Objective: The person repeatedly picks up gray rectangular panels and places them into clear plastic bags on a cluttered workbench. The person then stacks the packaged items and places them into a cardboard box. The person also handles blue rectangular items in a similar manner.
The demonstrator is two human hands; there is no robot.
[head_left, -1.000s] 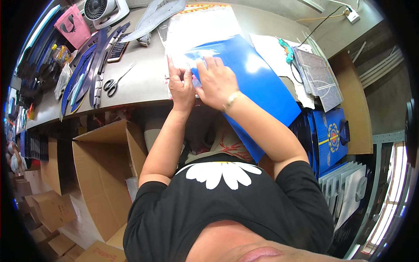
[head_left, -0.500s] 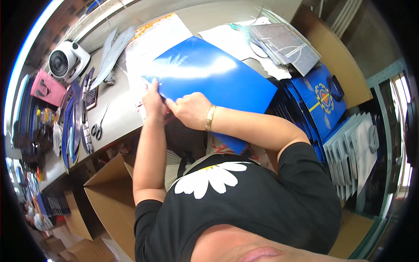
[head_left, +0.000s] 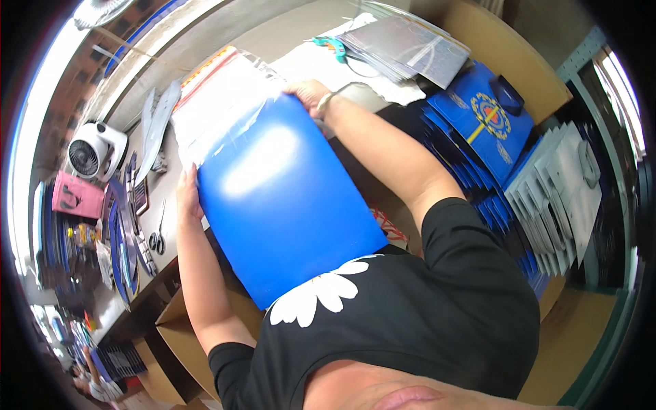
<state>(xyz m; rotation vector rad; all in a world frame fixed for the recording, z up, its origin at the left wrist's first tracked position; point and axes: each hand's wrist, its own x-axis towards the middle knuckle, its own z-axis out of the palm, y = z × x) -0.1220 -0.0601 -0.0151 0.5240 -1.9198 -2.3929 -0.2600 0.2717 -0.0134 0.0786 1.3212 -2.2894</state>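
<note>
Operator A: Report hand status.

Operator B: I see 2 hands on 1 item. The left hand (head_left: 188, 195) is pressed flat against the left edge of the blue folder (head_left: 287, 205), fingers extended along that edge. The right hand (head_left: 306, 92) is curled over the folder's far top corner, gripping it. A bracelet (head_left: 326, 101) sits on the right wrist.

Operator A: Location of the folder?

Operator B: It is held between both hands, raised off the grey bench (head_left: 273, 41) and tilted toward the body, with its lower edge against the black shirt (head_left: 410, 321). Its far end overlaps a clear plastic sleeve (head_left: 222, 102) with a red-and-yellow strip; I cannot tell whether the folder is inside the sleeve or only lying on it.

Operator A: Surroundings?

Operator B: On the bench to the left: 1 white desk fan (head_left: 92, 154), 1 pink case (head_left: 75, 197), and 1 pair of scissors (head_left: 158, 236). At the far side, a stack of clear sleeves (head_left: 406, 48) rests on the bench. To the right, stacked blue bags (head_left: 482, 119) with a gold emblem stand beside grey bags (head_left: 560, 184). An open cardboard box (head_left: 178, 328) sits below the bench, under the left forearm.
</note>
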